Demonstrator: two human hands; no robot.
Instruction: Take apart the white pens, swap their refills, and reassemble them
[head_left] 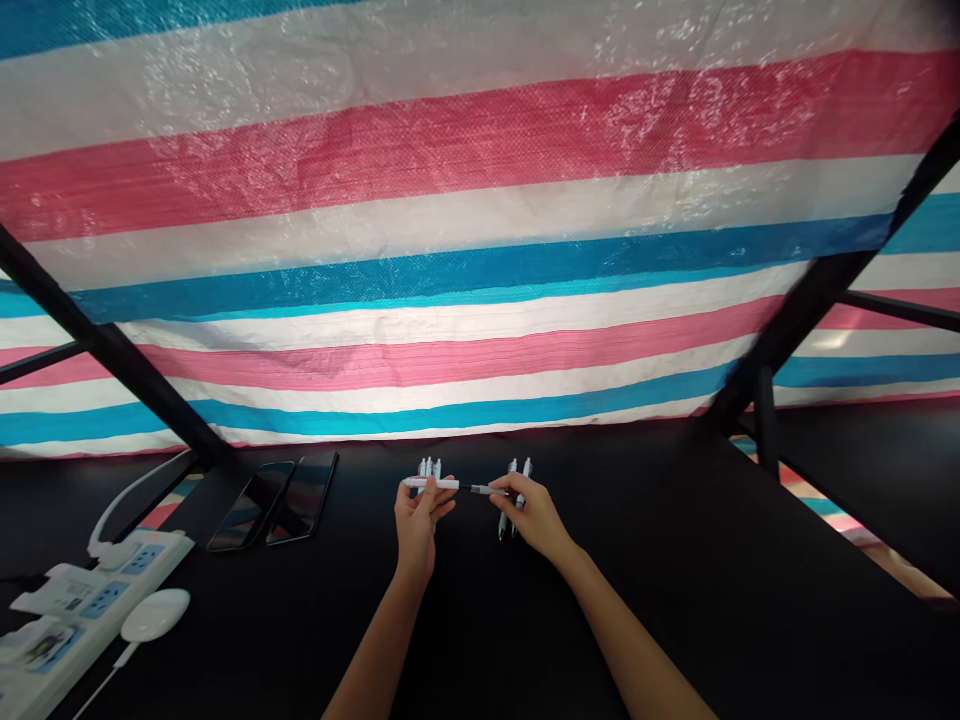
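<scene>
My left hand (417, 520) pinches the white barrel (442, 484) of a pen, held level above the black table. My right hand (531, 512) grips the pen's greyish front section (484, 490) between thumb and fingers. A thin dark piece, which looks like the refill, shows between the two parts. Just behind my left hand lie several white pens (429, 466), partly hidden by the hand and barrel. Other white pens (503, 522) lie beneath and beside my right hand, their tips toward me.
Two dark phones (304, 505) lie at the left on the black table (480, 640). Nearer me are a white power strip (97, 610) with plugs and a round white charger (156, 615) on a cable. Black frame bars (810, 300) and a striped sheet (465, 220) bound the far side.
</scene>
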